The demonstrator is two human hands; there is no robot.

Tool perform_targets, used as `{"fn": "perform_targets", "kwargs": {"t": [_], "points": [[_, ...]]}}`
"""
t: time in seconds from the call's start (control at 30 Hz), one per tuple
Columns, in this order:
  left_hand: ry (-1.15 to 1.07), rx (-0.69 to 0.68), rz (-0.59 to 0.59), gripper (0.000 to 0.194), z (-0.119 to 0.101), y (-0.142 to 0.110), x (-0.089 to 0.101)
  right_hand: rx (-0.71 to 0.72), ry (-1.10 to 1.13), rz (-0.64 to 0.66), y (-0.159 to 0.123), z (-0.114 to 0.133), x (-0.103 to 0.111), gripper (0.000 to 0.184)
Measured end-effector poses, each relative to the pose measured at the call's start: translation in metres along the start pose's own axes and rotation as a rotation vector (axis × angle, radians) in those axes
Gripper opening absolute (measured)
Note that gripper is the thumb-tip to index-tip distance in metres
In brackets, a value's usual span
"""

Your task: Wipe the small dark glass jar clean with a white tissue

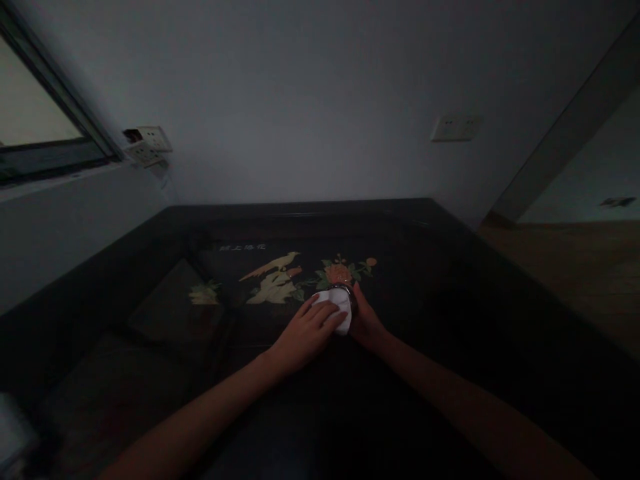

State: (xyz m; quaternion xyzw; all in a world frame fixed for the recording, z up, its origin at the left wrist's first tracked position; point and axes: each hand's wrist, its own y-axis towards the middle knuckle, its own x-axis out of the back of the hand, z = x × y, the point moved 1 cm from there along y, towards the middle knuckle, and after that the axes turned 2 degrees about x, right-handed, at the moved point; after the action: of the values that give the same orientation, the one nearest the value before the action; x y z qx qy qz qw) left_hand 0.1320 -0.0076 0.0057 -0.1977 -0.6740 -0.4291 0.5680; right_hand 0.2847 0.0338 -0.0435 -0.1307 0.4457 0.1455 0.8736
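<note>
In the middle of the head view, my left hand (306, 333) presses a folded white cloth or tissue (340, 297) with its fingers bent over it. The white piece lies against a small round object with a shiny metal-like rim (351, 293), whose body is mostly covered. From the right, my right hand (369, 323) curls around the side of that round object. Both hands are just above the dark table (410, 267), close to an orange flower decoration (338, 272). Dim light hides what kind of thing the round object is.
A bird picture (273, 267) and pale lettering decorate the tabletop. Something whitish (13, 430) stands at the lower left edge. Behind are a wall with a socket plate (456, 128) and loose sockets (150, 143) by the window. Wooden floor (565, 267) shows at right.
</note>
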Motion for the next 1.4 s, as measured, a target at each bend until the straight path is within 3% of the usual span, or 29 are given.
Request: {"fn": "perform_targets", "kwargs": {"t": [0.13, 0.37, 0.47, 0.7, 0.9, 1.17, 1.4], "points": [[0.061, -0.051, -0.138, 0.035, 0.007, -0.004, -0.004, -0.103, 0.039, 0.013, -0.005, -0.001, -0.005, 0.045], [0.008, -0.135, -0.175, 0.028, 0.009, -0.003, 0.011, -0.092, -0.023, 0.032, -0.003, 0.002, -0.006, 0.051], [-0.048, -0.103, -0.219, 0.026, 0.009, -0.002, 0.016, -0.101, -0.037, -0.001, -0.004, 0.005, -0.007, 0.050], [-0.080, -0.045, -0.036, 0.040, 0.001, -0.002, 0.015, -0.112, -0.064, -0.015, -0.007, 0.004, -0.007, 0.055], [-0.113, -0.023, 0.121, 0.059, -0.009, -0.002, 0.012, -0.029, -0.061, -0.063, -0.006, 0.001, -0.007, 0.043], [-0.211, 0.043, 0.104, 0.043, -0.013, -0.001, 0.012, 0.093, -0.214, -0.017, -0.010, 0.000, -0.011, 0.046], [-0.167, 0.196, 0.110, 0.035, -0.026, -0.004, -0.005, 0.126, -0.243, -0.025, -0.010, 0.000, -0.011, 0.048]]}}
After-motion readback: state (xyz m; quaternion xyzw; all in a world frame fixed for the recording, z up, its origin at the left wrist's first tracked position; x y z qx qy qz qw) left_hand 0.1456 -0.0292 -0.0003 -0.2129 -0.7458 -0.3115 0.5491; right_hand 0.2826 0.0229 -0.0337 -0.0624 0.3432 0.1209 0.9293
